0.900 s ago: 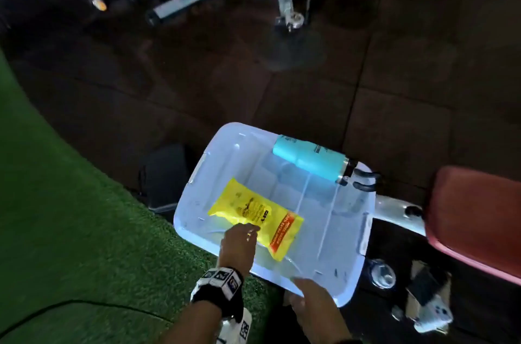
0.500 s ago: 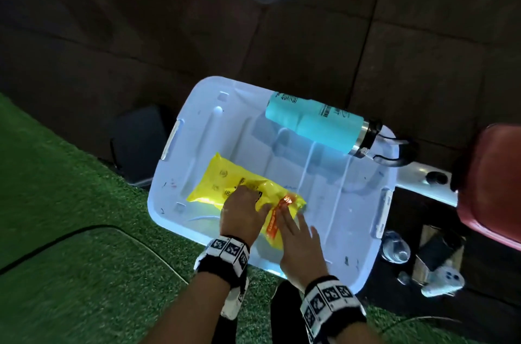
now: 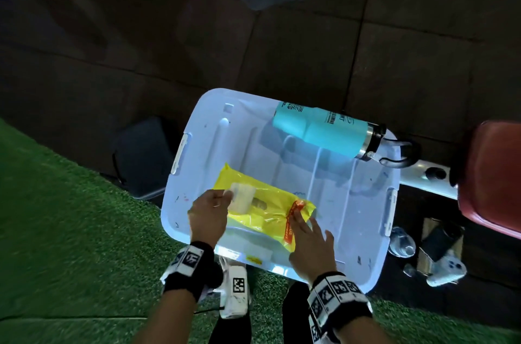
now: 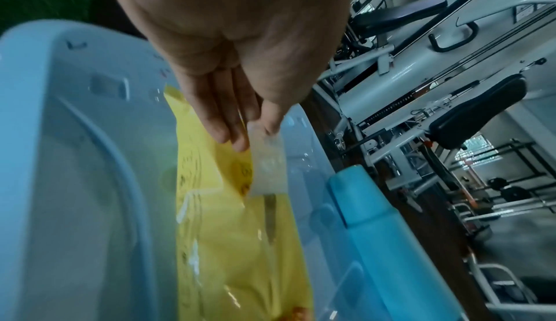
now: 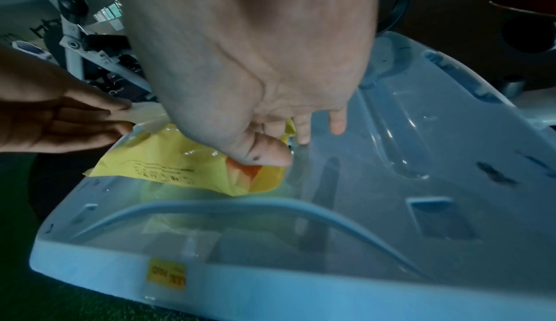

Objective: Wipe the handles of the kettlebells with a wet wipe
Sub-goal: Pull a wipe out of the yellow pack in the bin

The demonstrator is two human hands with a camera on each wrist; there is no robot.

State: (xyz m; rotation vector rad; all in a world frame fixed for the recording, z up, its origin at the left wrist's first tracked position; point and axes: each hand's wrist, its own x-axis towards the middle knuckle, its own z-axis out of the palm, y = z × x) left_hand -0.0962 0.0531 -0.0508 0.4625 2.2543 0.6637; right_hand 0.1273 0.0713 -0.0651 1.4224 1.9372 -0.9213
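A yellow wet-wipe pack [image 3: 265,212] [image 4: 225,243] [image 5: 168,159] lies on the translucent lid of a storage bin [image 3: 352,202] [image 5: 421,135]. My left hand [image 3: 227,194] [image 4: 252,133] pinches the pack's clear reseal flap [image 3: 242,197] [image 4: 267,166] [image 5: 147,112] and holds it peeled back. My right hand [image 3: 307,231] [image 5: 285,140] presses on the pack's orange end, thumb on the wrapper and fingers spread straight. No kettlebell is in view.
A teal water bottle [image 3: 324,129] [image 4: 376,231] lies on the lid's far right corner. A red bench pad [image 3: 493,174] is to the right, a dark bag [image 3: 141,154] to the left. Green turf [image 3: 56,231] is under me; gym machines [image 4: 421,88] stand beyond.
Both hands came onto the pack. The left hand has since peeled the clear flap back toward the left, while the right hand stays pressing the orange end.
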